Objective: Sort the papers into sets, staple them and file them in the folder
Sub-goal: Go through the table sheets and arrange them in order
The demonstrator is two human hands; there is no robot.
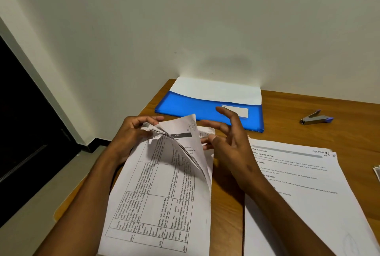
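Note:
A set of printed papers (160, 198) lies on the wooden desk in front of me, its upper sheets lifted and curled. My left hand (131, 132) pinches the crumpled top-left corner of this set. My right hand (228, 142) hovers at the set's right edge with fingers spread, its thumb touching the edge of a sheet. A blue folder (185, 107) with white paper sticking out lies at the back of the desk against the wall. A silver stapler (315, 117) with purple ends rests at the back right.
A second stack of printed sheets (304, 194) lies on the right of the desk (308, 99). The corner of another paper shows at the far right edge (377, 173). The desk's left edge drops to the floor beside a dark doorway.

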